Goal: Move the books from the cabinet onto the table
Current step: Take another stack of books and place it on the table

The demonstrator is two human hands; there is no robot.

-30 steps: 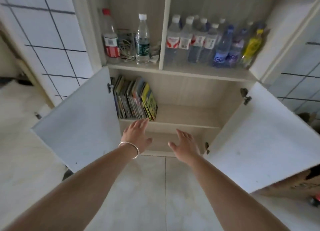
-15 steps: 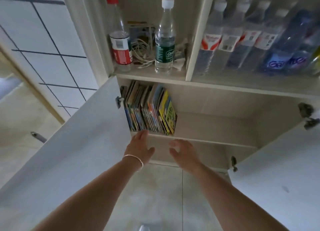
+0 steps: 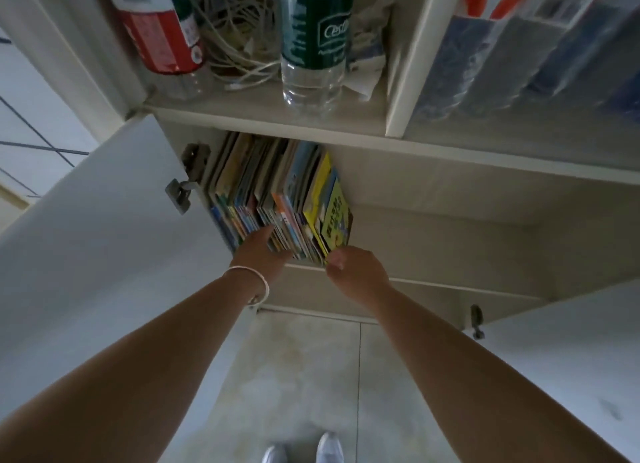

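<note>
A row of thin colourful books (image 3: 277, 195) stands upright at the left end of the cabinet's lower shelf (image 3: 433, 282), leaning slightly right; the outermost one is yellow. My left hand (image 3: 259, 251), with a bracelet on the wrist, reaches to the bottom edges of the books near the middle of the row, fingers extended and touching them. My right hand (image 3: 353, 268) is at the lower right corner of the row by the yellow book, fingers curled at the books' edge. Neither hand clearly grips a book. No table is in view.
The left cabinet door (image 3: 104, 237) stands open beside my left arm, the right door (image 3: 571, 358) open at lower right. The upper shelf holds a red-label bottle (image 3: 156, 29), a green-label bottle (image 3: 315, 39), tangled cables (image 3: 235, 46) and more bottles (image 3: 519, 46) at right. Tiled floor and my shoes (image 3: 304, 448) are below.
I have moved much closer to the cabinet. Both hands have risen from below the shelf edge to the bottom of the row of books and now touch it.
</note>
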